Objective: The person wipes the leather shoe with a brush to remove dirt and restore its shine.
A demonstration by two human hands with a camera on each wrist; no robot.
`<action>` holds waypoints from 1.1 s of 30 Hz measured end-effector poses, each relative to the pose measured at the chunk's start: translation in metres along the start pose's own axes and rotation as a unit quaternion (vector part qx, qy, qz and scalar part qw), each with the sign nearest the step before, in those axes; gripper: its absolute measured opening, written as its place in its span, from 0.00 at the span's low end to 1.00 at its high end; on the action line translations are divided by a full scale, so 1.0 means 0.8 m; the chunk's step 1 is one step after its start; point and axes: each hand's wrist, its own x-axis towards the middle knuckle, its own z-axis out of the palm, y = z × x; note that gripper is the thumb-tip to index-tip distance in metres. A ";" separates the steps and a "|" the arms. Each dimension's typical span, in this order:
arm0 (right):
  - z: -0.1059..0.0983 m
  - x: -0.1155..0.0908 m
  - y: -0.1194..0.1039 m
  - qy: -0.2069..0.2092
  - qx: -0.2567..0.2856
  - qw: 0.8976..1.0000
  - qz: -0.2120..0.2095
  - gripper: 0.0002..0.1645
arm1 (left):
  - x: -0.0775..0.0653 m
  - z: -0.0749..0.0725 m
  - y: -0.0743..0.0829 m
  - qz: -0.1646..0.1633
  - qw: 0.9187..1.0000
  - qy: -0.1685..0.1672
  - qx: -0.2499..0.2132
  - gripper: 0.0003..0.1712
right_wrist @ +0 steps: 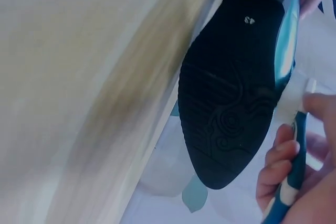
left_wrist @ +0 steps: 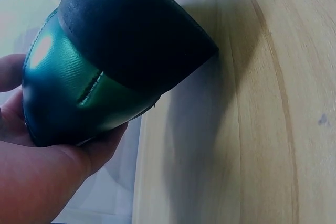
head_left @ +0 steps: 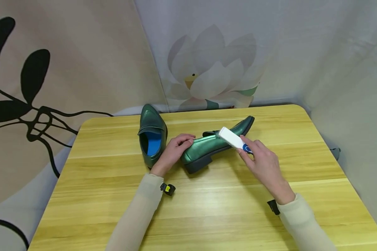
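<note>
A green loafer [head_left: 201, 150] with a black sole is held tilted by my left hand [head_left: 177, 150] at its heel end. In the left wrist view, the thumb and fingers curl over the rim around the loafer's heel [left_wrist: 68, 77]. My right hand [head_left: 264, 164] grips a brush [head_left: 231, 137], white with blue on the handle. Its head lies against the loafer's side, near the strap; the exact contact of the bristles is hard to tell. From the right wrist view, the patterned black sole [right_wrist: 231, 93] faces the camera, beside the blue and white brush handle [right_wrist: 291, 182].
A second green loafer [head_left: 151, 136] with a blue insole stands upright left of my left hand, toward the back of the wooden table [head_left: 207, 212]. Behind the table hangs a pale curtain [head_left: 238, 52] with a printed flower. Each wrist carries a small black device.
</note>
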 end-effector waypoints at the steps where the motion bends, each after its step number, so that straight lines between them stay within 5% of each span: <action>1: -0.001 -0.001 0.000 -0.005 0.001 1.000 -0.005 0.31 | 0.000 0.000 0.000 0.000 1.000 0.000 0.002 0.18; 5: -0.006 -0.002 0.004 -0.012 -0.003 1.000 -0.009 0.30 | 0.000 0.000 0.001 0.000 1.000 -0.004 0.009 0.18; 19: -0.032 0.043 0.061 0.016 -0.059 0.994 0.090 0.25 | -0.001 0.000 0.001 -0.002 1.000 -0.007 0.014 0.18; 33: -0.034 0.019 0.046 -0.002 -0.053 0.998 0.045 0.26 | -0.002 -0.001 0.004 -0.005 1.000 -0.011 0.019 0.18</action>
